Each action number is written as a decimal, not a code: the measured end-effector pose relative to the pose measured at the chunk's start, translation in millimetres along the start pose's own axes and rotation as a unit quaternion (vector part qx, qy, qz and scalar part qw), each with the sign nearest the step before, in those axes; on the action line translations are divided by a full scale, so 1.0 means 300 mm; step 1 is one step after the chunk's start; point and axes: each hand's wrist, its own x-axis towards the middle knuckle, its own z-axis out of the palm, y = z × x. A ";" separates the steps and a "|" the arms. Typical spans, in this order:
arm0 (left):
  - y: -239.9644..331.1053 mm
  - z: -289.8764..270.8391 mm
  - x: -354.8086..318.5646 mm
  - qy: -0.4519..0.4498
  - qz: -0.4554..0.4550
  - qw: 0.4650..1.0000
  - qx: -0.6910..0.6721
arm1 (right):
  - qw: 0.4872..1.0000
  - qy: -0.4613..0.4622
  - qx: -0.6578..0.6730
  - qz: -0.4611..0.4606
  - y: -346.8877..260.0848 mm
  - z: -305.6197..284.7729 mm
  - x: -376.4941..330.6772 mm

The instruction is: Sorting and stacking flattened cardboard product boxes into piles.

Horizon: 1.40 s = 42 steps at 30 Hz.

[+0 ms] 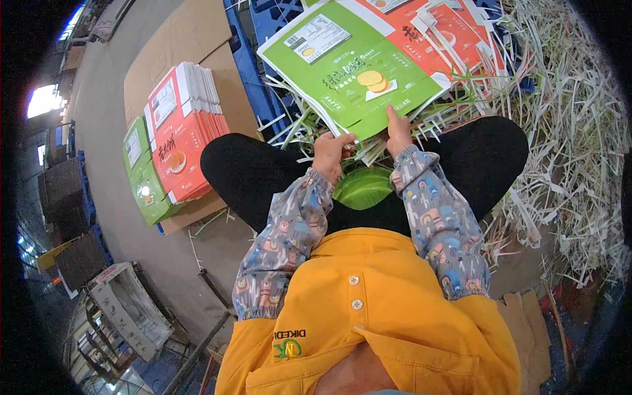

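A green printed packaging sheet (368, 72), with a picture of round yellow biscuits, lies on top of a stack in front of me. My left hand (332, 155) pinches its near left corner, fingers curled and partly hidden. At the near right edge, my right hand (398, 133) grips the sheet with its thumb on top and its fingers underneath, out of sight. Red printed sheets (454, 43) lie beside and partly beneath the green one, with narrow white paper strips (438, 29) across them.
On cardboard (178, 39) at the left sit a stack of red printed sheets (191, 141) and a green stack (140, 174). A blue plastic pallet (247, 72) stands ahead. Shredded paper trimmings (566, 131) heap up at the right. Something round and green (362, 189) shows between my legs.
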 end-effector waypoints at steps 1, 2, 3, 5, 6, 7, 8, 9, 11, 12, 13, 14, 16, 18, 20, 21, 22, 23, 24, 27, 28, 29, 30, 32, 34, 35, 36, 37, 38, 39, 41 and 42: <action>-0.001 0.004 -0.004 -0.014 0.013 1.000 0.010 | 0.997 0.046 -0.035 -0.049 -0.003 0.001 -0.005; -0.001 0.011 -0.005 -0.028 0.026 0.999 0.020 | 0.988 0.093 -0.071 -0.098 -0.007 -0.001 -0.010; -0.003 0.000 -0.005 -0.025 0.024 0.999 0.020 | 0.989 0.093 -0.071 -0.095 -0.017 0.011 -0.030; -0.010 -0.026 -0.007 -0.028 0.020 0.999 -0.012 | 0.982 0.115 -0.112 -0.102 -0.044 0.033 -0.080; -0.013 -0.028 0.000 -0.029 0.018 0.999 -0.011 | 0.982 0.117 -0.112 -0.101 -0.049 0.017 -0.077; -0.018 -0.031 0.009 -0.036 0.014 0.999 -0.010 | 0.982 0.071 -0.135 -0.115 -0.059 -0.006 -0.074; -0.022 -0.035 0.016 -0.042 0.010 0.999 -0.009 | 0.979 0.025 -0.158 -0.128 -0.061 -0.022 -0.071; -0.031 -0.038 0.025 -0.043 0.007 0.999 -0.008 | 0.979 0.027 -0.158 -0.126 -0.063 -0.025 -0.074; -0.051 -0.044 0.040 -0.038 0.005 0.999 0.019 | 0.971 0.025 -0.196 -0.135 -0.067 -0.031 -0.078; -0.056 -0.046 0.045 -0.039 0.003 0.999 0.020 | 0.966 0.024 -0.214 -0.140 -0.071 -0.030 -0.081; -0.062 -0.047 0.050 -0.031 0.006 0.999 0.034 | 0.967 0.025 -0.214 -0.139 -0.074 -0.028 -0.083; -0.068 -0.048 0.055 -0.024 0.010 0.999 0.048 | 0.962 0.043 -0.234 -0.132 -0.077 -0.024 -0.084; -0.080 -0.052 0.061 -0.017 0.012 0.999 0.046 | 0.957 0.058 -0.255 -0.123 -0.093 -0.005 -0.100; -0.089 -0.057 0.067 -0.012 0.014 0.999 0.045 | 0.963 0.044 -0.257 -0.068 -0.109 0.004 -0.117; -0.097 -0.062 0.074 -0.001 0.018 0.997 0.073 | 0.970 0.042 -0.231 -0.055 -0.114 0.014 -0.133; -0.095 -0.055 0.070 -0.002 0.017 0.997 0.073 | 0.977 0.042 -0.204 -0.043 -0.116 0.012 -0.136; -0.093 -0.048 0.067 -0.001 0.028 0.996 0.081 | 0.977 0.043 -0.205 -0.042 -0.119 0.008 -0.140; -0.091 -0.042 0.063 0.000 0.040 0.995 0.088 | 0.991 0.034 -0.123 -0.036 -0.122 0.004 -0.143; -0.098 -0.050 0.071 0.000 0.040 0.995 0.089 | 0.998 0.023 -0.041 -0.030 -0.121 0.003 -0.146; -0.113 -0.070 0.091 -0.041 0.071 0.992 0.099 | 0.998 0.014 0.055 -0.010 -0.123 -0.002 -0.141; -0.117 -0.072 0.093 -0.057 0.076 0.992 0.083 | 0.998 0.015 0.056 -0.011 -0.123 -0.007 -0.137; -0.120 -0.071 0.096 -0.074 0.081 0.992 0.067 | 0.998 0.006 0.065 -0.003 -0.122 -0.011 -0.133; -0.113 -0.065 0.088 -0.075 0.081 0.992 0.068 | 0.997 -0.004 0.075 0.006 -0.122 -0.013 -0.133; -0.099 -0.051 0.072 -0.074 0.061 0.995 0.003 | 0.997 -0.013 0.080 0.016 -0.122 -0.017 -0.133; -0.086 -0.045 0.063 -0.067 0.056 0.996 -0.003 | 0.996 -0.024 0.085 0.026 -0.119 -0.011 -0.136; -0.080 -0.043 0.058 -0.060 0.050 0.997 -0.010 | 0.998 0.006 0.059 0.029 -0.114 -0.004 -0.138; -0.075 -0.039 0.055 -0.062 0.051 0.997 -0.009 | 0.998 0.036 0.034 0.032 -0.108 -0.005 -0.135; -0.071 -0.036 0.052 -0.069 0.049 0.996 -0.030 | 0.998 0.036 0.035 0.030 -0.105 -0.008 -0.131; -0.067 -0.033 0.049 -0.076 0.046 0.995 -0.051 | 0.998 0.046 0.005 0.050 -0.101 -0.012 -0.128; -0.067 -0.034 0.049 -0.076 0.047 0.995 -0.050 | 0.996 0.055 -0.024 0.070 -0.103 -0.013 -0.129; -0.066 -0.036 0.050 -0.082 0.061 0.992 -0.070 | 0.996 0.051 -0.036 0.057 -0.105 -0.014 -0.132; -0.067 -0.037 0.051 -0.082 0.061 0.992 -0.070 | 0.997 0.048 -0.050 0.045 -0.102 -0.017 -0.132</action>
